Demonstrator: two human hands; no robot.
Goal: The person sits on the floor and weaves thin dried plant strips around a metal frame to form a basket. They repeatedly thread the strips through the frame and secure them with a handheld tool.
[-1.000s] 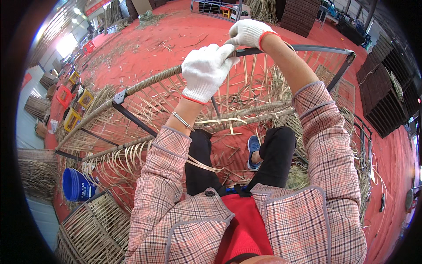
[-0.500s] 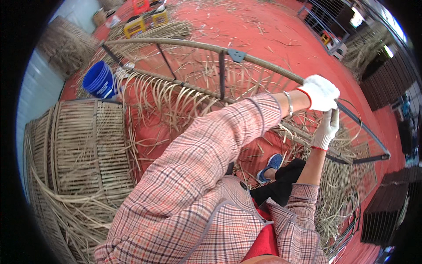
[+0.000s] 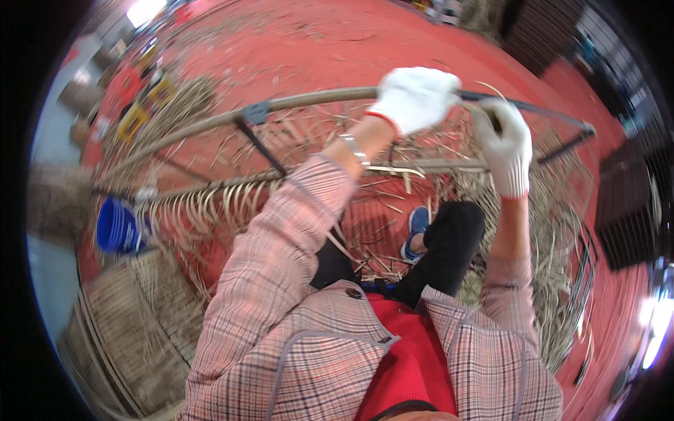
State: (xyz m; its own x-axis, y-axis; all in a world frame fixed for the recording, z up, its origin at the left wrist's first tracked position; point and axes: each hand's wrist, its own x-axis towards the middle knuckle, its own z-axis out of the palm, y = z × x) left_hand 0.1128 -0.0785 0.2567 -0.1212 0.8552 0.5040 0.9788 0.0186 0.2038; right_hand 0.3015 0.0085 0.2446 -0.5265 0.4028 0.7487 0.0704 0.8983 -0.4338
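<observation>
A long frame (image 3: 323,97) stretches across in front of me. Its upper rail is bound in tan cane left of my hands and bare dark metal to their right. Wrapped over this rail is my left hand (image 3: 418,98), in a white glove with a red cuff. Just right of it, my right hand (image 3: 504,140), gloved too, has its fingers curled together at the rail. A thin pale cane strip (image 3: 497,90) arcs above these fingers and seems pinched in them; the glove hides its end. Curled strips (image 3: 217,207) hang from the lower rail at left.
Blue stacked buckets (image 3: 118,226) stand at left, above a blurred woven panel (image 3: 140,309). Loose cane (image 3: 551,281) lies in a heap at right, near a dark stack (image 3: 625,210). Yellow objects (image 3: 133,123) and more cane sit at far left on the red floor (image 3: 316,42).
The view has swung, so the frame lies more level and my hands appear further left. My right hand has gone from just below my left to beside it, fingers now curled.
</observation>
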